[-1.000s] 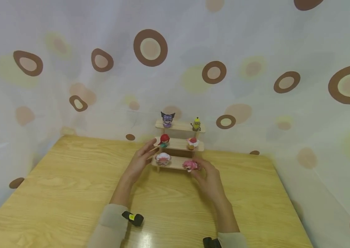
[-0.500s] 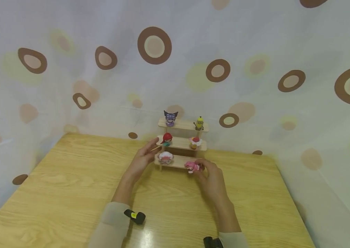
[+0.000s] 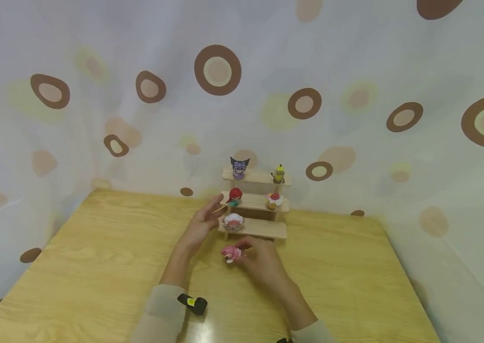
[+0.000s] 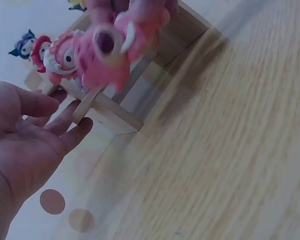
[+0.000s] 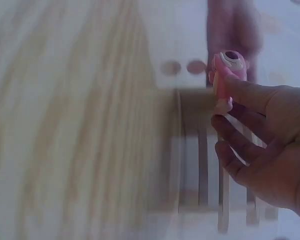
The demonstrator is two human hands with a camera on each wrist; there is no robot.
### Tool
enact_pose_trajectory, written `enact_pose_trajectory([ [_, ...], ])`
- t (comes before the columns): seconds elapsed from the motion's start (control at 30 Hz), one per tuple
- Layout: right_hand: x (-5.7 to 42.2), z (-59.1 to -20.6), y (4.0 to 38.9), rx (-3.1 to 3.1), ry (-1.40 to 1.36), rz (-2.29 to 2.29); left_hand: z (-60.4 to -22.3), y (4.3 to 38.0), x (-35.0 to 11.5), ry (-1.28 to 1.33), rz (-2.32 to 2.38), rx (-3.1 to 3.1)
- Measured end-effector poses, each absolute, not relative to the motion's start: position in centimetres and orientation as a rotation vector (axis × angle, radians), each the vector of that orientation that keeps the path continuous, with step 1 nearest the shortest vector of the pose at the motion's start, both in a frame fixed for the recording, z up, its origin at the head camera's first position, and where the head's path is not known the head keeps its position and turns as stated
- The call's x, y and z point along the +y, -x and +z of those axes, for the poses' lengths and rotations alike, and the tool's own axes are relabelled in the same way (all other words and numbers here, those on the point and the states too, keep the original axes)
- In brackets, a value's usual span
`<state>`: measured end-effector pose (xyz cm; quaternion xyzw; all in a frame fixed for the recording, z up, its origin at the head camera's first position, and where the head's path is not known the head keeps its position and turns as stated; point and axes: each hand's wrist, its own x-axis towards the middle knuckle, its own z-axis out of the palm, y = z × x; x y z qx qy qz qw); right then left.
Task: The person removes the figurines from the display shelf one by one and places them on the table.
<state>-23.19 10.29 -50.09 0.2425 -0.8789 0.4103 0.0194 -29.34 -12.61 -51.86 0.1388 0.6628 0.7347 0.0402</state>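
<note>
My right hand (image 3: 265, 262) pinches a pink bear figurine (image 3: 230, 254) between thumb and fingers, in front of a small three-tier wooden shelf (image 3: 269, 229). In the left wrist view the bear's muzzle with its dark purple nose (image 4: 106, 43) faces the camera. Beside the shelf's left end is my left hand (image 3: 199, 229), its fingertips at the plank ends and its thumb apart. A figurine with a white frilly cap (image 3: 234, 222) stands on the left of the bottom tier, close to those fingers. Above it sits a red-haired figurine (image 3: 235, 194) on the middle tier.
The middle tier also bears a red-topped figurine (image 3: 273, 200) at its right. On the top tier stand a dark-eared purple figurine (image 3: 239, 167) and a yellow minion figurine (image 3: 279, 174). A patterned curtain (image 3: 259, 124) hangs behind the wooden table (image 3: 108, 247).
My right hand has taken the pink bear figurine off the right of the bottom tier and carried it left and toward me. The left hand stays at the shelf's left end.
</note>
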Motion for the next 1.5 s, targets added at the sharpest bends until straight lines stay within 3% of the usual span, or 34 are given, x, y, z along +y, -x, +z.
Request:
enact_pose_trajectory([
  [0.4, 7.5, -51.5, 23.1, -2.852, -1.074, 1.123, -52.4, 29.5, -12.9, -0.493, 2.224, 2.063],
  [0.53, 8.2, -50.5, 23.1, -2.854, -0.949, 1.263, -52.7, 29.4, -13.1, -0.528, 2.146, 2.189],
  [0.73, 8.5, -47.9, 24.8, -2.318, -0.688, 1.481, -52.2, 29.5, -13.1, -0.577, 2.106, 2.26],
  [1.13, 7.3, -48.9, 28.1, -2.47, -0.709, 1.474, -52.3, 29.2, -12.8, -0.577, 2.084, 2.332],
  [1.5, 7.1, -49.5, 28.3, -2.499, -0.685, 1.444, -52.6, 29.4, -12.9, -0.583, 2.067, 2.388],
])
